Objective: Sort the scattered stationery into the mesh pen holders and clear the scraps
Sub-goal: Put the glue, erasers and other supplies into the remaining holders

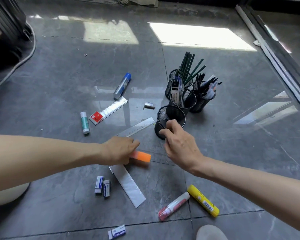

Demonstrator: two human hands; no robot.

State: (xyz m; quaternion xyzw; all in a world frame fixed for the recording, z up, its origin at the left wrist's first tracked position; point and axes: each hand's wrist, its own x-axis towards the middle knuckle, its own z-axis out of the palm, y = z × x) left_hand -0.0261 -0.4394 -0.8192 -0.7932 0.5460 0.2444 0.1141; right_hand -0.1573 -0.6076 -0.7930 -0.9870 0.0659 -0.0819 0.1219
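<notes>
Left grip [119, 149] has its fingers curled round the 9 o'clock end of the orange highlighter [142, 156]. The grasp is closed on it, with the other end sticking out free. I can't tell if it's off the floor [59, 84] or just touching; it's slightly blurred.

Highlighter long axis runs roughly 9-to-3, free end pointing to 3, a touch toward 4. It lies flat, not upright.

The empty mesh holder [158, 125] stands upright with its mouth up, at about 1 o'clock from the highlighter and near it. Right grip [180, 144] is at the holder's near wall, thumb up by the rim and fingers curved on the mesh. I read that as pinching it steady.

Key relation: the target mouth is up and to 1 o'clock from the left grip, and the left is the one carrying. My judgement is that the highlighter needs tipping from flat to near vertical before dropping in.

The steel ruler [137, 126] lies between, axis 8-to-2, its 2 o'clock end just beside the holder. I'd pass over it.
</notes>
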